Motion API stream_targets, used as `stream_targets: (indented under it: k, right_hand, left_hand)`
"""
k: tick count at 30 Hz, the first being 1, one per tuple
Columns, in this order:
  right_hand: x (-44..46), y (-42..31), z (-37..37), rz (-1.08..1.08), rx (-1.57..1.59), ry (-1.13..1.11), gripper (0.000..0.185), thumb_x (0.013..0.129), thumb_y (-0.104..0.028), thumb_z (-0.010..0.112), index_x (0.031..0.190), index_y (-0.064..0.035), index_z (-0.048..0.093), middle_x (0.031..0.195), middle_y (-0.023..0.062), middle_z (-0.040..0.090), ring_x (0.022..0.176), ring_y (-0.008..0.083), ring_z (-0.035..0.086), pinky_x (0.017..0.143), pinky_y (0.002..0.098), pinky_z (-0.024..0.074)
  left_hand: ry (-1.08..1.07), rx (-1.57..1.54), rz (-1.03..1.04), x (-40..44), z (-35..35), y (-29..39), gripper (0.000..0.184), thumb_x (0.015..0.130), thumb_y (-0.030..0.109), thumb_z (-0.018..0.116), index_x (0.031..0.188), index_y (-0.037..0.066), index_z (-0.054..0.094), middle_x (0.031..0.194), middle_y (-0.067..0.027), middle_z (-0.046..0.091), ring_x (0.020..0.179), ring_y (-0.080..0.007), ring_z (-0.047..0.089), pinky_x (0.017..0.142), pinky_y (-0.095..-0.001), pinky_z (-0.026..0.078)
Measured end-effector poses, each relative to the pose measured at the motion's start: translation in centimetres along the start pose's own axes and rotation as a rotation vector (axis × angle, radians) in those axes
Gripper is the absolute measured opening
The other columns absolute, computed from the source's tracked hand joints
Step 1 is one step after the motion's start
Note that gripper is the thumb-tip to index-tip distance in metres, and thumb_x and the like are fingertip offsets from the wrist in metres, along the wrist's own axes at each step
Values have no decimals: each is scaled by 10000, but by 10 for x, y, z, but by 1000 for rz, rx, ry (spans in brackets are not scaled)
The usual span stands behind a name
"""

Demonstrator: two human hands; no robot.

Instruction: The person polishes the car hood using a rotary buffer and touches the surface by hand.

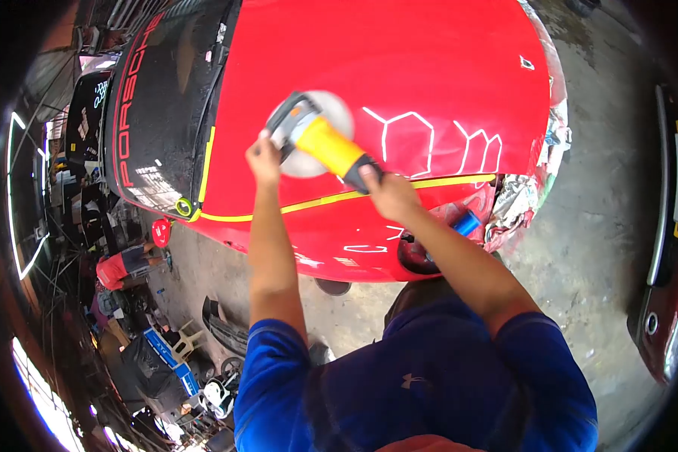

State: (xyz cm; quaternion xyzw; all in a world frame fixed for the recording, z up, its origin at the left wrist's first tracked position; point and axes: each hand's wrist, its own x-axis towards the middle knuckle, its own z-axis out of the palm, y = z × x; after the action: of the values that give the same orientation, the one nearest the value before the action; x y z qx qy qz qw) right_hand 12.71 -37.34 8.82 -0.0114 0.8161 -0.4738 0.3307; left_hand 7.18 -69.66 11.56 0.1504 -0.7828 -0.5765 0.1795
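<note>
A yellow and black car polisher rests over the red car hood, its round white pad against the paint and blurred at the edge. My left hand is closed around the handle at the polisher's head end. Around the rear end of its body, my right hand is wrapped. Yellow masking tape runs along the gap between hood and fender, just below the tool. White light reflections show on the paint to the right.
A blue can or bottle lies near the headlight opening. Crumpled paper covers the car's front edge. On the windshield base sits a tape roll. Another person bends over at the left. A second car stands at the right.
</note>
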Motion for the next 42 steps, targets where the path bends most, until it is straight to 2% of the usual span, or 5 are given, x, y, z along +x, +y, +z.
stream_targets:
  k: [12,26,31,35,42]
  right_hand:
    - [-22,13,-35,-47,-124,-66,863,997,-720,353,1022,56,730,975,300,715,992,458,701,874,543,550]
    - [-91,254,-196,336,229,472,912,1018,-699,296,1175,122,659,1047,389,672,1135,513,632,993,523,465]
    - [-109,341,-170,424,507,659,966,997,-761,280,916,116,677,686,175,654,636,289,667,610,414,512]
    - [-157,303,-147,515,862,569,911,989,-784,266,795,21,645,600,97,589,486,211,585,464,359,466]
    - [-132,256,-45,452,726,661,919,951,-833,271,860,19,604,579,69,550,454,185,564,420,318,443]
  left_hand:
    - [149,-86,-71,-71,6,-6,639,1044,568,495,605,112,409,511,-7,399,438,-129,366,448,-308,255]
    - [-598,48,77,-111,393,44,434,991,395,691,937,-32,750,799,-23,689,749,-108,580,686,-306,486]
    - [-737,70,115,-152,497,78,518,861,505,787,872,-13,777,718,-132,717,686,-204,680,671,-370,543]
    - [-831,378,154,-173,503,105,681,737,667,792,815,-10,767,739,-210,706,741,-373,713,711,-430,563]
    - [-658,312,130,-142,371,107,535,796,541,829,852,10,792,666,-152,703,590,-249,690,582,-389,526]
